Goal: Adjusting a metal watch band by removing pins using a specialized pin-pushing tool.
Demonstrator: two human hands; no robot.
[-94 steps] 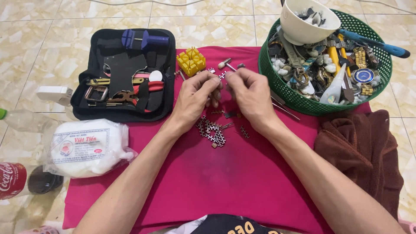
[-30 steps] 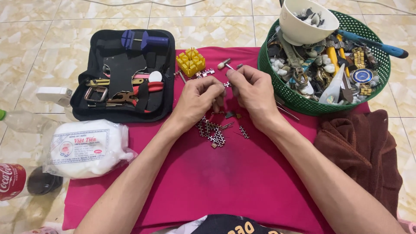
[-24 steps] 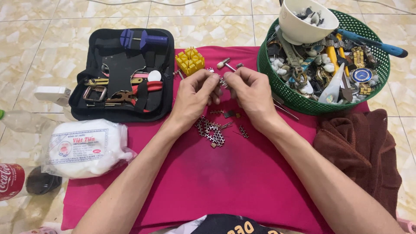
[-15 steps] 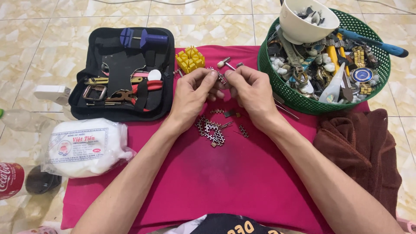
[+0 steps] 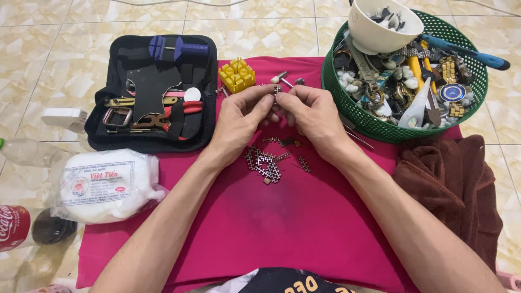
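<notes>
Both hands raised together over the far part of a magenta cloth (image 5: pixel 304 217) spread on the tiled floor. Left hand (image 5: pixel 239 116) and right hand (image 5: pixel 309 111) pinched fingertip to fingertip on a short metal watch-band piece (image 5: pixel 277 91), held between them just above the cloth. Below the hands, on the cloth, a small heap of loose band links (image 5: pixel 265 161), with a few stray links and pins beside it. Just beyond the left hand, a yellow slotted block (image 5: pixel 236 75); farther left, an open black tool case (image 5: pixel 154 92) with pliers and a blue-handled tool inside. To the right, touching the cloth's edge, a green round basket (image 5: pixel 347 111) heaped with watch parts and a white bowl (image 5: pixel 380 35). Near the right forearm, a brown towel (image 5: pixel 450 184). At the left edge, a white bag of cotton (image 5: pixel 106 184).
</notes>
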